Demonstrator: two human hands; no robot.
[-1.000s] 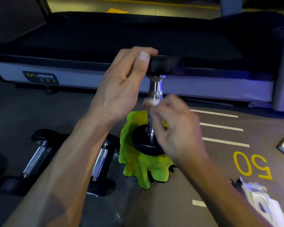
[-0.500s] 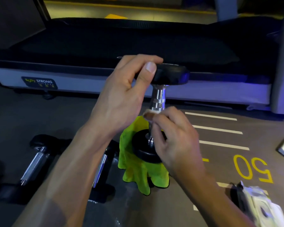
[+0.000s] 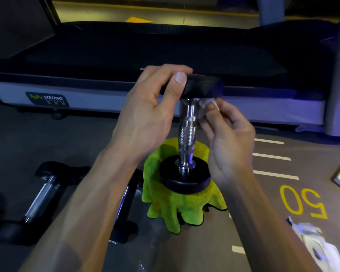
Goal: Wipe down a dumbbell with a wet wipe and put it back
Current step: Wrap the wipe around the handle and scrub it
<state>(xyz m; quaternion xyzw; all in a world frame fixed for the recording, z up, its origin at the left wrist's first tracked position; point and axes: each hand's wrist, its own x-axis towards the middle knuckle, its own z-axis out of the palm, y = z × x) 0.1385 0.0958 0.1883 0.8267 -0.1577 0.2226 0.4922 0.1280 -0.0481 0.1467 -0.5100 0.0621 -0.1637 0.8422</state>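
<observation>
The dumbbell [image 3: 186,134] is stood upright on a green microfibre cloth [image 3: 171,209]. Its upper black head is gripped by the left hand [image 3: 145,118], thumb curled over the rim. A white wet wipe [image 3: 206,105] is pinched by the right hand [image 3: 228,138] against the chrome handle just beneath that head.
</observation>
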